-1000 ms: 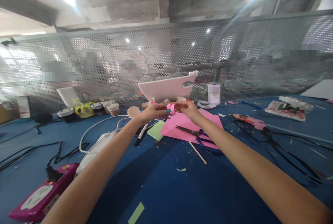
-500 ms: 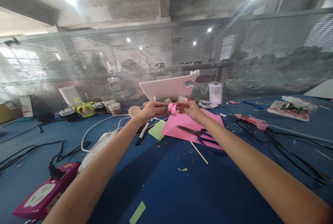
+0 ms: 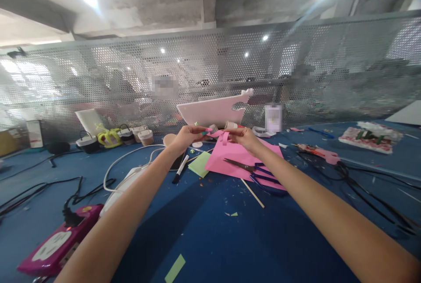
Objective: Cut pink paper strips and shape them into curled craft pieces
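Pink paper strip (image 3: 219, 134) spans the small gap between the two hands, held in the air. The left hand (image 3: 187, 136) pinches one end with its fingertips closed on it, and the right hand (image 3: 241, 136) pinches the other end the same way, with a small loop of the strip drooping near the right fingers. Directly below the grip lies a pink sheet (image 3: 241, 155) on the blue table (image 3: 210, 239). Scissors (image 3: 251, 169) rest on the sheet, below and right of the grip, and a green paper piece (image 3: 199, 163) and a marker (image 3: 180, 170) lie below and left. Shaping a strip this thin seems to call for light, even pressure from both pinches. Pulling the hands apart too hard could tear or crease it, so keeping them close and level looks wise.
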`<state>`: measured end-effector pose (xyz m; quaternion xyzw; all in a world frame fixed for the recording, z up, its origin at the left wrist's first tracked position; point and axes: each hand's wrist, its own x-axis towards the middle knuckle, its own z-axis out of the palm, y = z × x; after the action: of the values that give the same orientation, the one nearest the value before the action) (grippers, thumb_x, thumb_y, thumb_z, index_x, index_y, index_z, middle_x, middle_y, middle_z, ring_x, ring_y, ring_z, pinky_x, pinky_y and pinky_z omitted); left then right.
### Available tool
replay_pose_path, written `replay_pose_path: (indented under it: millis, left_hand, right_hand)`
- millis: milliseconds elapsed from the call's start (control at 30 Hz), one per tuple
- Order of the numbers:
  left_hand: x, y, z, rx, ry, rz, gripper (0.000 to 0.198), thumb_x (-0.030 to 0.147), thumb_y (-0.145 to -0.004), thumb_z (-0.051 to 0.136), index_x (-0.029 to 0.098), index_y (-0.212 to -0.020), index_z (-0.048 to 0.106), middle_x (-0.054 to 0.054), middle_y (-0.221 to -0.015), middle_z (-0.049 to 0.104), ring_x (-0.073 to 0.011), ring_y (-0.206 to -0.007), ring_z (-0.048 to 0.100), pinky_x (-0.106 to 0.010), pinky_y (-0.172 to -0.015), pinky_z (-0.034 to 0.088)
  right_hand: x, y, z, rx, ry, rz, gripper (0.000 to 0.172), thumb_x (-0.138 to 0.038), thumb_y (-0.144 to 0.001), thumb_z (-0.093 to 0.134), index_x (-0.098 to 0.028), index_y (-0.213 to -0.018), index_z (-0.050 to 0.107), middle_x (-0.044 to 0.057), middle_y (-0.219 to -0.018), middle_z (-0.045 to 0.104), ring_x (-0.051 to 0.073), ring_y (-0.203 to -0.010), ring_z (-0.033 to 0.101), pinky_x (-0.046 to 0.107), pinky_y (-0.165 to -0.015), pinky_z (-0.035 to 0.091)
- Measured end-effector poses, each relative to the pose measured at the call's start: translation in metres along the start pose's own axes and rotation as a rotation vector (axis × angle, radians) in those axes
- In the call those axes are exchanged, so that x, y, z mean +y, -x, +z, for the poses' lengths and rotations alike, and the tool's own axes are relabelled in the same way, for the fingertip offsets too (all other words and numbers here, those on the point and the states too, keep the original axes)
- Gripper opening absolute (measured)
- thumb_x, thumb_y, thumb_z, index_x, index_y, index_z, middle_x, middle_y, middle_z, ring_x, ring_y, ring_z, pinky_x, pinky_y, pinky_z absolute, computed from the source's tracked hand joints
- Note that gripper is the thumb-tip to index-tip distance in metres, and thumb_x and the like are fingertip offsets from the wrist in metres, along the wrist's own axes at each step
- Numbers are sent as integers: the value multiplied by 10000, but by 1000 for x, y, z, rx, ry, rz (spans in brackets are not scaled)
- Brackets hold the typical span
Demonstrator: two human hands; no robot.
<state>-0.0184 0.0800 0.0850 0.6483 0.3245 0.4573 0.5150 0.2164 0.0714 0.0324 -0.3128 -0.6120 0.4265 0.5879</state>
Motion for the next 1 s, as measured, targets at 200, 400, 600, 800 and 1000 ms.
replay_pose_path:
  millis: [200, 400, 600, 800, 1000]
  left_hand:
    - [-1, -4, -1, 100, -18, 95, 252, 144, -549, 781, 143, -798, 745, -50, -760, 740, -145, -678, 672, -300, -759, 530]
    - [-3, -3, -1, 103, -54, 214, 315, 180, -568, 768, 161, -882, 747, -68, -893, 751, -171, -822, 674, -279, -759, 513]
    - [-3, -3, 0, 63, -62, 291, 339, 216, -576, 778, 176, -911, 742, -79, -977, 744, -194, -929, 669, -283, -784, 503]
    - [2, -4, 4, 36, -13, 294, 371, 220, -551, 797, 172, -915, 737, -95, -1051, 728, -222, -983, 665, -323, -833, 511]
    - [2, -4, 3, 2, -51, 316, 333, 224, -599, 777, 177, -925, 732, -81, -1012, 736, -210, -975, 664, -322, -838, 509]
  right_hand:
    - [-1, 1, 2, 52, 22, 48, 340, -311, -567, 833, -230, -890, 766, 24, -766, 745, 164, -708, 688, 332, -746, 534]
    - [4, 0, 0, 42, -48, 96, 304, -271, -615, 820, -238, -910, 755, 42, -868, 745, 181, -756, 694, 363, -785, 524]
    - [-2, 5, 4, -43, -289, 330, 158, -158, -726, 726, -212, -875, 723, 44, -922, 717, 160, -833, 661, 344, -845, 494]
    - [-19, 13, 18, -172, -466, 712, 171, -105, -779, 660, -216, -905, 689, 40, -959, 677, 154, -839, 640, 343, -781, 514]
    - [-29, 17, 20, -201, -569, 1012, 149, -137, -880, 559, -181, -988, 652, 27, -843, 640, 120, -809, 614, 333, -823, 487]
